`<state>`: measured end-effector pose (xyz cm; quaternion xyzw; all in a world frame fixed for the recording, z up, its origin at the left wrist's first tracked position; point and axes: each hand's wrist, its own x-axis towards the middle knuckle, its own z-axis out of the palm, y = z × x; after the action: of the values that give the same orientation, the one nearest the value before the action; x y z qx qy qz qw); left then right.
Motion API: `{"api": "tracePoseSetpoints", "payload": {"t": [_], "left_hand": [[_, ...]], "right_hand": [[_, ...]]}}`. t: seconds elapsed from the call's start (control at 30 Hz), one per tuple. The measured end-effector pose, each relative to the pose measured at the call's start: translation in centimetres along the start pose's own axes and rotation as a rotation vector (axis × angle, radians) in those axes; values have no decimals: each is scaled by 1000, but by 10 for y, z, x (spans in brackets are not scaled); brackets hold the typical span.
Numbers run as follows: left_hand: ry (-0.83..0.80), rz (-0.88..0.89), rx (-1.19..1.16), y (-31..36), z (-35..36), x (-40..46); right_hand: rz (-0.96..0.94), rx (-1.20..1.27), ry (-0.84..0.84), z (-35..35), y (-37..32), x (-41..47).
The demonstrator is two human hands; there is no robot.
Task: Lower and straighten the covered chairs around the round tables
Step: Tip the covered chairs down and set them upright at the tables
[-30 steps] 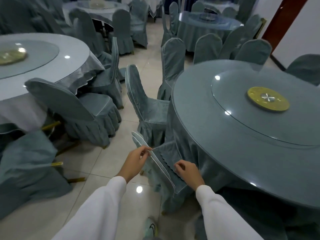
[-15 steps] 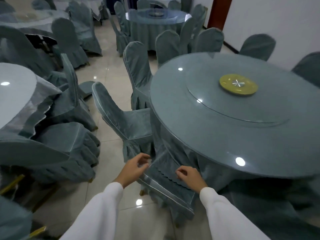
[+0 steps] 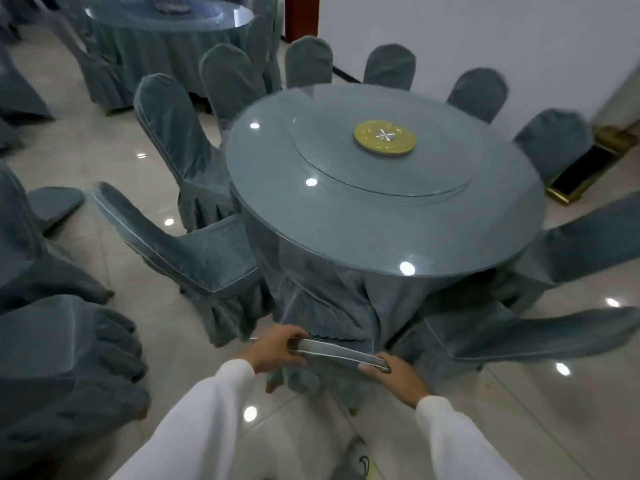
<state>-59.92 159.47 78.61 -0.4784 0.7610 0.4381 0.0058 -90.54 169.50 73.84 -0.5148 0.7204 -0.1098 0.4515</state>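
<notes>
A grey-green covered chair [image 3: 337, 353] stands right in front of me, pushed against the skirt of the round table [image 3: 384, 237]. I see its backrest edge-on from above. My left hand [image 3: 277, 348] grips the left end of the backrest top and my right hand [image 3: 398, 375] grips the right end. Another covered chair [image 3: 194, 251] leans tilted at the table's left, and a further one [image 3: 180, 133] tilts behind it. At the right, two chairs [image 3: 540, 337] lean outward too. The table carries a glass turntable with a gold hub [image 3: 384, 138].
More covered chairs [image 3: 62, 368] crowd the left edge. Upright chairs [image 3: 389, 65] line the table's far side by the white wall. A second round table [image 3: 166, 15] stands at the back left. A gold-framed stand [image 3: 588, 168] sits on the floor at right. Glossy tile floor [image 3: 284, 427] lies under me.
The view has swung right and I now face the table squarely. The chair's backrest has come from a slanted side-on position to edge-on before me, with both hands on its top ends.
</notes>
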Motion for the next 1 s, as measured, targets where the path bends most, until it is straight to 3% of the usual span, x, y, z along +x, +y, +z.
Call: {"api": "tracePoseSetpoints", "payload": {"t": [0.2, 0.4, 1.0], "left_hand": [[90, 79, 382, -8, 12, 2], [5, 180, 663, -29, 11, 12], [113, 266, 615, -12, 22, 30]], "right_hand": [[-21, -393, 159, 24, -6, -12], [-129, -649, 217, 43, 5, -20], [-214, -431, 143, 14, 20, 0]]}}
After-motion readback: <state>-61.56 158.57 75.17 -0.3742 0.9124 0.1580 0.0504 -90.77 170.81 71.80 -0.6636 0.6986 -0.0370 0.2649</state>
